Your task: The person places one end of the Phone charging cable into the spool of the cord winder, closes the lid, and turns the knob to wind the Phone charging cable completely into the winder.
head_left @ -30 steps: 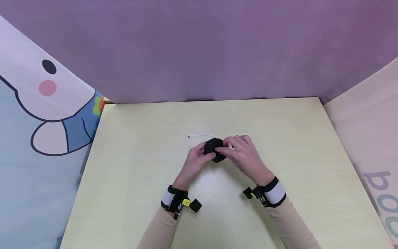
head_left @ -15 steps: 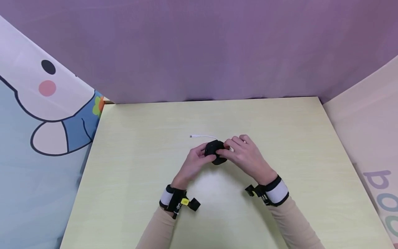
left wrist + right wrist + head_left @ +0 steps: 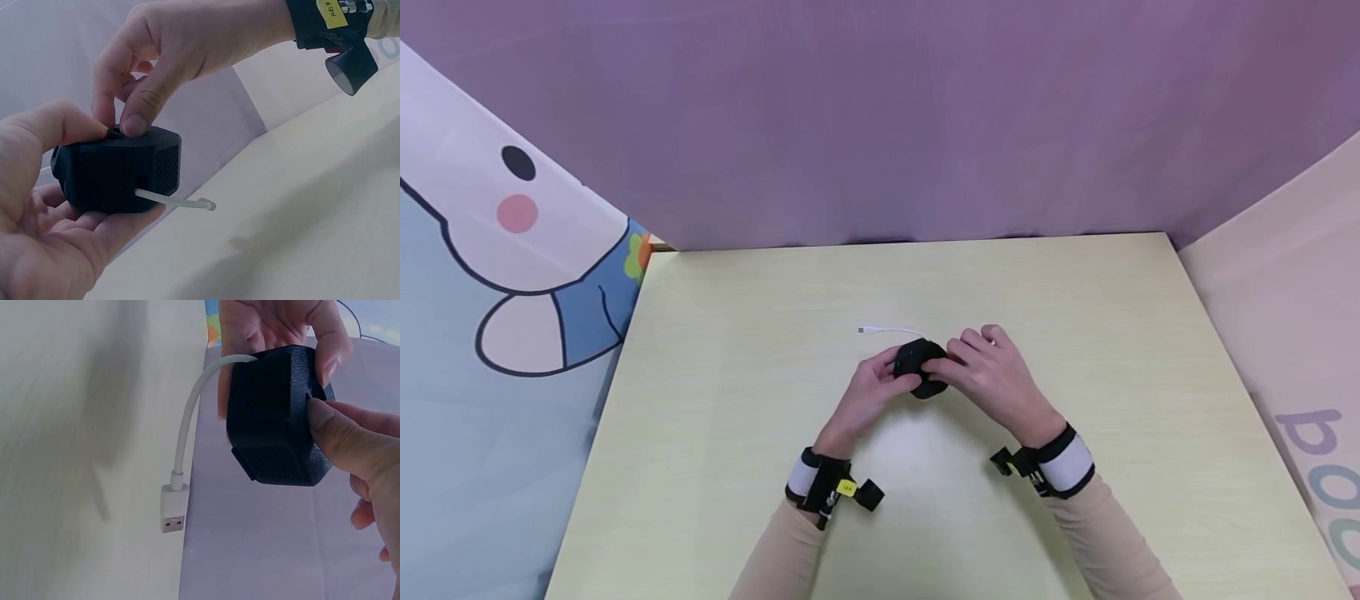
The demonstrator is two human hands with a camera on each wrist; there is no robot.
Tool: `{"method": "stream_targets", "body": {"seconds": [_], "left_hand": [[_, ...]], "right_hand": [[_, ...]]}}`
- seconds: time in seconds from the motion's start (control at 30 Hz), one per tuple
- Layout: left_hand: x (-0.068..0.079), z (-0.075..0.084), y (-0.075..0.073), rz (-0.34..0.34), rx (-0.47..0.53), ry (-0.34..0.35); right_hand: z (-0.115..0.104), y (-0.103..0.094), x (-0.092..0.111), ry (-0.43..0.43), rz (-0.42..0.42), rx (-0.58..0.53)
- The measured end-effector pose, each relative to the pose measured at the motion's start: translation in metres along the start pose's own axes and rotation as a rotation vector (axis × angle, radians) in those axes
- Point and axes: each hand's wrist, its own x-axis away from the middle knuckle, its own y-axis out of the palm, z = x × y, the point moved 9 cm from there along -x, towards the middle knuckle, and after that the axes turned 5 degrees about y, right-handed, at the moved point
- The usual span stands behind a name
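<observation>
A black faceted case point(image 3: 913, 357) with textured panels is raised above the table in my left hand point(image 3: 868, 396), whose thumb and fingers grip it from the left. My right hand point(image 3: 992, 379) meets it from the right. In the left wrist view, the right thumb point(image 3: 135, 124) and forefinger pinch at a small recess in the case's top face; what lies in that recess is hidden. A white cable point(image 3: 172, 200) comes out of the case's side. The right wrist view shows a USB plug point(image 3: 174, 509) dangling on a white cable.
Under the hands lies a pale wooden table point(image 3: 760, 333). A purple cloth point(image 3: 880, 125) rises along its back edge, with printed cloths at both sides. Black wrist straps with small cameras point(image 3: 869, 495) project from both wrists.
The case and the cable's white plug have shifted slightly right and toward me. A white piece seen by the right fingers earlier no longer shows in the head view.
</observation>
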Motion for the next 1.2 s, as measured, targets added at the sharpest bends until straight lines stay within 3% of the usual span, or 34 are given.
{"method": "stream_targets", "body": {"seconds": [0.57,1.2], "left_hand": [[0.0014,-0.0001,0.0006,0.020,0.035,0.011],[0.0011,0.0011,-0.0019,0.039,0.072,0.033]], "right_hand": [[0.0013,-0.0010,0.0032,0.033,0.124,-0.053],[0.0002,0.0018,0.0041,0.122,0.155,-0.091]]}}
